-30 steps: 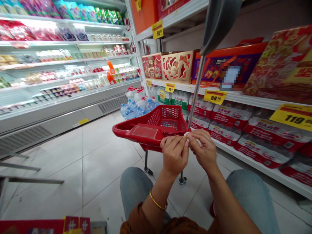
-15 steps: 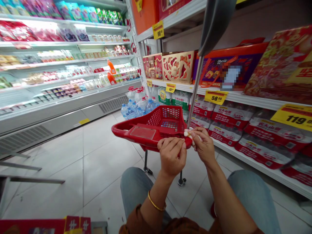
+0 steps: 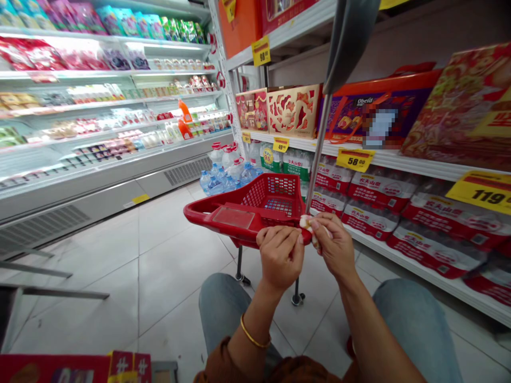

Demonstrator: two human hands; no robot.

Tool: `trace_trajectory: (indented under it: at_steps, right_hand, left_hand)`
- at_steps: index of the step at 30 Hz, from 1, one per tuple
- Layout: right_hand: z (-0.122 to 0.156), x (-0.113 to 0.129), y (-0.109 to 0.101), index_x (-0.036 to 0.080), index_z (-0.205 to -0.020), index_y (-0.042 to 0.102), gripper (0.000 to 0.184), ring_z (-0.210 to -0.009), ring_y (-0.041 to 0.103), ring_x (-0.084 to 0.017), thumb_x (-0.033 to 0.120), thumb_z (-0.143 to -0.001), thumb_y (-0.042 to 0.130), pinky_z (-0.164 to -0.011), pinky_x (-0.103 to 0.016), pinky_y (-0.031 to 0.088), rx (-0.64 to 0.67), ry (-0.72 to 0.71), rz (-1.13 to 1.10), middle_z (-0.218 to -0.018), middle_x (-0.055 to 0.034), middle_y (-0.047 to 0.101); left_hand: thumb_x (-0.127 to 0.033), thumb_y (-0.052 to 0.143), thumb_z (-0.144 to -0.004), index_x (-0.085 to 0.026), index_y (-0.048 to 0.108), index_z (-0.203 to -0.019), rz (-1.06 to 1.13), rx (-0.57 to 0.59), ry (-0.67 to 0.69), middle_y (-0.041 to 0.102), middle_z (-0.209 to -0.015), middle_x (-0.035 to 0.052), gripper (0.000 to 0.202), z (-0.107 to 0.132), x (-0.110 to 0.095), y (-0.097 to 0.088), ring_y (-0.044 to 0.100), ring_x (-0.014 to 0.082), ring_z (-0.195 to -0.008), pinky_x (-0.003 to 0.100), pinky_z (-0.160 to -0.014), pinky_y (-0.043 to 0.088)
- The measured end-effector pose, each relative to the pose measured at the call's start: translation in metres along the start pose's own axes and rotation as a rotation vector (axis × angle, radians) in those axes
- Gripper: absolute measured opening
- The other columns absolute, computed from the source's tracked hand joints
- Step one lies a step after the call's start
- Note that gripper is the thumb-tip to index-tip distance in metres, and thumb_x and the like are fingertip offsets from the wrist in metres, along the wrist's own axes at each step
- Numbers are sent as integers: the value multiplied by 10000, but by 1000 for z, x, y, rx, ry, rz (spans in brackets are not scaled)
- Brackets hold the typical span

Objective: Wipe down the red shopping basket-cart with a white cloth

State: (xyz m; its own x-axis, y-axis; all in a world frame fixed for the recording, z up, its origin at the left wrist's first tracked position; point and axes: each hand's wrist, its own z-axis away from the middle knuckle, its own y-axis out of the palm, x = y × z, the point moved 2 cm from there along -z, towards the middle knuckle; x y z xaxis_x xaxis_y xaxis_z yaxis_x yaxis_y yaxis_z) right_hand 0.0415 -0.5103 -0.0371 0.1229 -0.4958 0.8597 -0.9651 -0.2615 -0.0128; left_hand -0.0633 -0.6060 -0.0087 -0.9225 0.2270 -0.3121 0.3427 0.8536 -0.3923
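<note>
Now our hands have drawn apart: our left hand (image 3: 280, 255) curls closed over the handle (image 3: 223, 230) of the red cart (image 3: 251, 192), leaving our right hand (image 3: 334, 242) alone to pinch the white cloth (image 3: 305, 222) between thumb and fingers at the handle's right end. We can't tell the cart's contents; wrapped packs (image 3: 371, 217) nearby hold bottles.

The pale tiled floor (image 3: 167, 276) is crossed by thin dark joints (image 3: 138, 287). A brightly lit open chiller (image 3: 112, 182) shows vent grilles (image 3: 187, 171) below its front edge; beside its right end, white tiered shelving (image 3: 423, 166) carries yellow price tags (image 3: 355, 159) along its front edges.
</note>
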Motion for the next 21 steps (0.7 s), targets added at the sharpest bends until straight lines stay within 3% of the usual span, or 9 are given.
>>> trace_trajectory:
  at_steps: [4, 8, 12, 21]
  right_hand:
    - [14, 24, 2, 251, -909, 728, 148, -893, 608, -188, 352, -878, 624, -679, -316, 547, 42, -85, 40, -1000, -58, 581]
    - [16, 31, 5, 264, -900, 728, 97, -917, 596, -191, 290, -863, 642, -828, -367, 524, 20, -227, 119, -943, -43, 615]
    - [11, 21, 5, 261, -891, 722, 81, -896, 600, -180, 272, -859, 647, -830, -353, 513, 0, -250, 119, -930, -36, 627]
    - [-1, 3, 3, 247, -879, 727, 113, -875, 615, -190, 324, -854, 648, -744, -347, 533, 46, -101, 19, -957, -42, 615]
  left_hand:
    - [-152, 556, -860, -188, 672, -841, -19, -10, 3, 740, -825, 19, 124, 1, 0, 2, 638, 177, -819, 372, -800, 369]
    - [-148, 547, -856, -186, 674, -830, -34, -23, 6, 735, -809, 21, 135, 1, -1, 1, 637, 177, -808, 370, -797, 368]
    - [-163, 549, -861, -194, 675, -821, -31, -17, 1, 738, -808, 14, 136, 0, -2, 2, 638, 172, -804, 371, -802, 367]
    - [-170, 558, -864, -207, 684, -837, -14, -10, -11, 754, -836, 7, 134, 0, -1, 3, 649, 165, -816, 380, -827, 363]
